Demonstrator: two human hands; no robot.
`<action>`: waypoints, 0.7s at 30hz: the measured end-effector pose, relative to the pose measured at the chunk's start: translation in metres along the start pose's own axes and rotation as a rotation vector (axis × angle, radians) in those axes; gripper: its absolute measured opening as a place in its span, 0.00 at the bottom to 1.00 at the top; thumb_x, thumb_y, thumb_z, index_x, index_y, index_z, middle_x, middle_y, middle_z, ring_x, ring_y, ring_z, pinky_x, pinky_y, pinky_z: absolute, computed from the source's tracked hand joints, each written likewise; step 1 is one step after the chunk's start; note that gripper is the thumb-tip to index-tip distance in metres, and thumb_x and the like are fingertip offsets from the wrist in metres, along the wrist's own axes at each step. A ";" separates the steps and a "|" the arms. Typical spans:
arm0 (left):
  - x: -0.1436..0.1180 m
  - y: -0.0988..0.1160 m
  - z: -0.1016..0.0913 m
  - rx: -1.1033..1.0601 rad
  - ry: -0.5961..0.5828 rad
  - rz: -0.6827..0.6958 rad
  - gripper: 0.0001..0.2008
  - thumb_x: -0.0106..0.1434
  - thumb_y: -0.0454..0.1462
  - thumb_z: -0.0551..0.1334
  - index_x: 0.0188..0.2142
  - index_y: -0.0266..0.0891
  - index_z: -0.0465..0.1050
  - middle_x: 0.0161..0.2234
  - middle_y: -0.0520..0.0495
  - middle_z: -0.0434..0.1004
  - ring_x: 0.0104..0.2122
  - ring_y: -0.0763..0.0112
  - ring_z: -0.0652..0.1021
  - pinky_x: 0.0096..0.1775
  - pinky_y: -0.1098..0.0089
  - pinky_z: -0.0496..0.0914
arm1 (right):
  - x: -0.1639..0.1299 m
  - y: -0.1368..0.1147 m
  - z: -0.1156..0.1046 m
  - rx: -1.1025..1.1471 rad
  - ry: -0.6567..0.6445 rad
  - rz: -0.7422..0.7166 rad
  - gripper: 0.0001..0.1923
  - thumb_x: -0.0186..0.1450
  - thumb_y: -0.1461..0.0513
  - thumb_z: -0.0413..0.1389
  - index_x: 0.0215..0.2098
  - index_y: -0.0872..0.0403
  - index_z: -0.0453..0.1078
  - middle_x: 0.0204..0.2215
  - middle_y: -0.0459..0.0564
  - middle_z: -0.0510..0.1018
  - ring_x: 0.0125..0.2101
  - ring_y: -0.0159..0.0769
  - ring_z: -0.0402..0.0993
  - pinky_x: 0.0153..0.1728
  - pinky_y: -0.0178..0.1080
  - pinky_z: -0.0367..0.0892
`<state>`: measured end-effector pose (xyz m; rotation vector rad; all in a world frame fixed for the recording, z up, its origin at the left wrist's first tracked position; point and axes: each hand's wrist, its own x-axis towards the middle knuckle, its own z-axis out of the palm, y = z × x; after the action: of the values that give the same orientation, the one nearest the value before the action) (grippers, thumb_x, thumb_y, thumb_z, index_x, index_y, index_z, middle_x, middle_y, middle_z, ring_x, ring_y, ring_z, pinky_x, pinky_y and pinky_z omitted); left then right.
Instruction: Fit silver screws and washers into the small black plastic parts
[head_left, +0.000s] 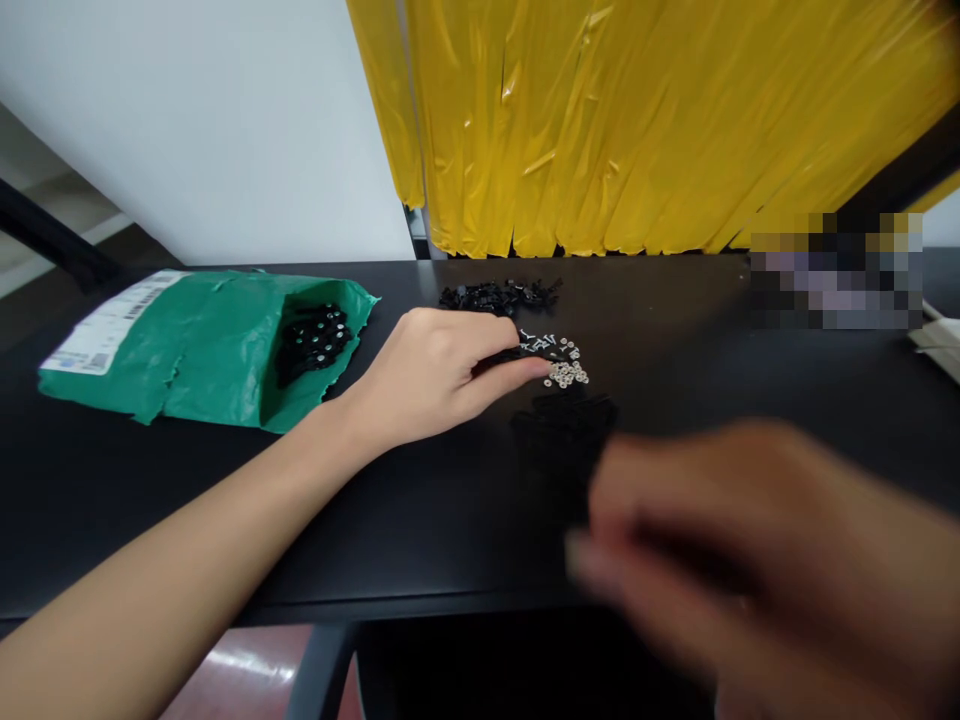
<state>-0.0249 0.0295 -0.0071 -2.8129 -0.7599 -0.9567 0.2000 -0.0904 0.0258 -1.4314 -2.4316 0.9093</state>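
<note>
My left hand reaches across the black table, fingers curled, pinching a small black part beside a little heap of silver nuts and screws. A pile of black plastic parts lies just beyond it. Another dark pile sits just in front of the nuts. My right hand is close to the camera and heavily blurred, fingers bent; whether it holds anything cannot be made out.
A torn green mailing bag with a white label lies at the left, black parts showing in its opening. Yellow plastic sheeting hangs behind the table. A white object sits at the far right edge.
</note>
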 end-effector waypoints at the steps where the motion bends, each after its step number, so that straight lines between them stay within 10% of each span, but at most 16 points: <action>1: 0.000 0.000 0.000 -0.011 -0.002 0.005 0.22 0.74 0.50 0.58 0.29 0.39 0.73 0.22 0.52 0.74 0.21 0.72 0.73 0.25 0.69 0.62 | 0.019 0.007 -0.017 -0.003 0.100 -0.038 0.23 0.76 0.44 0.44 0.37 0.44 0.74 0.28 0.46 0.75 0.25 0.34 0.70 0.21 0.39 0.63; 3: -0.001 -0.001 -0.001 -0.031 -0.009 0.015 0.21 0.73 0.50 0.59 0.30 0.39 0.74 0.23 0.53 0.76 0.21 0.72 0.74 0.26 0.70 0.63 | 0.059 0.023 -0.041 -0.052 0.498 -0.210 0.21 0.76 0.45 0.49 0.38 0.50 0.73 0.27 0.45 0.74 0.25 0.31 0.68 0.26 0.38 0.61; 5: -0.002 -0.002 0.000 -0.042 -0.010 0.022 0.20 0.72 0.51 0.61 0.30 0.39 0.75 0.23 0.54 0.76 0.21 0.72 0.75 0.26 0.70 0.64 | 0.089 0.040 -0.050 -0.077 0.571 -0.406 0.22 0.76 0.48 0.50 0.33 0.54 0.72 0.27 0.45 0.73 0.27 0.30 0.67 0.30 0.37 0.60; 11: -0.006 -0.005 0.003 -0.065 -0.014 0.041 0.20 0.70 0.51 0.63 0.28 0.39 0.70 0.20 0.57 0.68 0.19 0.75 0.70 0.24 0.71 0.60 | 0.101 0.071 -0.027 -0.004 0.333 -0.631 0.12 0.75 0.57 0.54 0.37 0.55 0.74 0.33 0.47 0.78 0.36 0.34 0.70 0.43 0.40 0.63; 21: -0.007 0.000 0.000 -0.098 -0.022 -0.007 0.22 0.68 0.55 0.63 0.27 0.42 0.71 0.23 0.53 0.77 0.23 0.71 0.76 0.28 0.68 0.64 | 0.092 0.068 -0.019 -0.097 0.385 -0.719 0.05 0.74 0.64 0.55 0.39 0.57 0.70 0.33 0.48 0.74 0.35 0.32 0.65 0.40 0.36 0.63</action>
<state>-0.0297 0.0268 -0.0116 -2.9112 -0.7454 -0.9915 0.2098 0.0187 -0.0123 -0.5711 -2.4072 0.3168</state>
